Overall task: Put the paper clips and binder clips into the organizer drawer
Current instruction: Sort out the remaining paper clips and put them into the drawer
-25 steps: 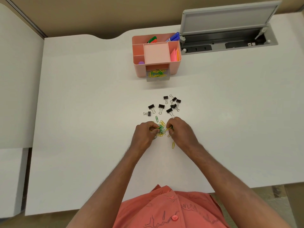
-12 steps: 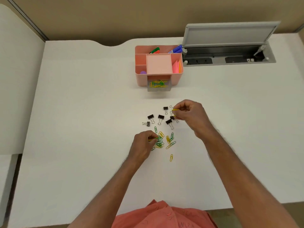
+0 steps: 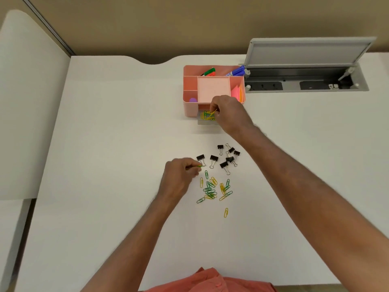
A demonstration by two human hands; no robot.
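A pink desk organizer (image 3: pixel 190 95) stands at the back of the white desk, its small clear drawer (image 3: pixel 203 122) pulled out in front and holding yellow and green paper clips. My right hand (image 3: pixel 228 114) hovers over the drawer, pinching a yellow paper clip (image 3: pixel 213 113). My left hand (image 3: pixel 179 178) is just above the desk, pinching a green paper clip (image 3: pixel 199 166) beside a pile of green and yellow paper clips (image 3: pixel 212 189). Several black binder clips (image 3: pixel 223 158) lie between the pile and the organizer.
The organizer holds markers (image 3: pixel 236 71), sticky notes (image 3: pixel 239 93) and a pink pad. An open grey cable hatch (image 3: pixel 305 81) with sockets sits to its right. A white side panel (image 3: pixel 27 102) borders the desk's left edge.
My right hand travelled from the paper clip pile, past the binder clips, to the drawer with a yellow clip. My left hand lifted slightly from the pile with a green clip.
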